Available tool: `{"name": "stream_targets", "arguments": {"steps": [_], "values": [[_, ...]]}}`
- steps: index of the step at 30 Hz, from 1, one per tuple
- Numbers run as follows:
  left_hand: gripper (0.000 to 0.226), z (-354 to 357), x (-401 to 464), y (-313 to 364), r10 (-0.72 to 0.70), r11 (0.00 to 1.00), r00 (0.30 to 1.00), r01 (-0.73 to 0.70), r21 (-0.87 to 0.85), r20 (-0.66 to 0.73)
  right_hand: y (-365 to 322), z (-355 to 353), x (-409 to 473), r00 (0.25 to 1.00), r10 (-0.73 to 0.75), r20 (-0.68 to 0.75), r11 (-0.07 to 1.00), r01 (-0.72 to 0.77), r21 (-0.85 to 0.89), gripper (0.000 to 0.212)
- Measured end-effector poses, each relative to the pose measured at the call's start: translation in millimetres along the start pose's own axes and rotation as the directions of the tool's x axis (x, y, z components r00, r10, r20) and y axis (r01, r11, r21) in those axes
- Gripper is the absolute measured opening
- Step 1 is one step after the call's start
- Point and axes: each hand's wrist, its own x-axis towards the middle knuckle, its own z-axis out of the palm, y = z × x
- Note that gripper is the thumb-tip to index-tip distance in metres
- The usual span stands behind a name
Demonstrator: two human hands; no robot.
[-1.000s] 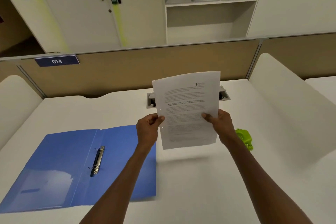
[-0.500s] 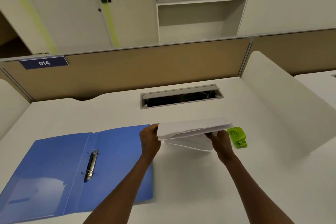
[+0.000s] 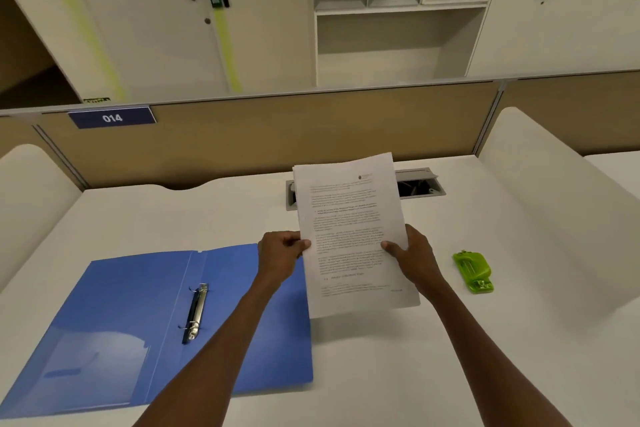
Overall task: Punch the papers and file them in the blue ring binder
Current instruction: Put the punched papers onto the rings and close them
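I hold a stack of printed white papers (image 3: 349, 218) upright above the desk, printed side toward me. My left hand (image 3: 282, 253) pinches its left edge and my right hand (image 3: 410, 256) grips its right edge. The blue ring binder (image 3: 114, 322) lies open and flat on the desk at the left, its metal ring mechanism (image 3: 196, 312) along the spine. A green hole punch (image 3: 473, 270) sits on the desk to the right of my right hand.
The white desk (image 3: 381, 374) has a cable slot (image 3: 419, 185) behind the papers. A tan partition (image 3: 277, 135) with a "014" label closes the back. White curved dividers (image 3: 540, 194) stand at both sides.
The papers were tipped flat and low over the desk half a second ago; now both hands have raised them upright again. The view has shifted slightly.
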Motion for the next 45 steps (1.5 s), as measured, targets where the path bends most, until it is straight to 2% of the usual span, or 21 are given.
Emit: {"name": "stream_targets", "arguments": {"steps": [9,17,20,24,29,33,37,41,45], "values": [[0.016,-68,5,-47,-0.163,0.983,0.983,0.170,-0.073,0.086,-14,63,-9,0.991,0.024,0.135,0.999,-0.018,-0.048,0.027],[0.023,-117,-3,-80,-0.189,0.964,0.975,0.206,-0.169,0.114,-24,118,-29,0.972,0.018,0.236,0.997,-0.035,0.067,0.023],[0.023,-129,-1,-95,-0.198,0.959,0.975,0.213,-0.189,0.097,-25,135,-34,0.971,0.020,0.238,0.996,-0.040,0.076,0.023],[0.025,-143,1,-110,-0.215,0.955,0.974,0.226,-0.193,0.075,-29,155,-40,0.974,0.016,0.227,0.996,-0.035,0.076,0.033],[0.022,-159,4,-120,-0.228,0.956,0.968,0.242,-0.163,0.100,-31,175,-44,0.975,0.045,0.218,0.997,-0.058,0.055,0.026],[0.014,-170,11,-130,-0.290,0.954,0.956,0.292,-0.069,0.036,-33,194,-53,0.976,0.062,0.208,0.997,-0.072,0.038,0.028],[0.014,-173,19,-137,-0.329,0.943,0.941,0.324,-0.080,-0.074,-31,215,-63,0.976,0.095,0.195,0.994,-0.102,0.028,0.031],[0.013,-172,23,-136,-0.325,0.944,0.923,0.330,-0.011,-0.204,-28,229,-70,0.973,0.158,0.168,0.986,-0.164,0.022,0.030],[0.017,-171,26,-138,-0.292,0.940,0.929,0.323,0.114,-0.225,-27,237,-74,0.966,0.205,0.159,0.978,-0.209,0.013,0.029]]}}
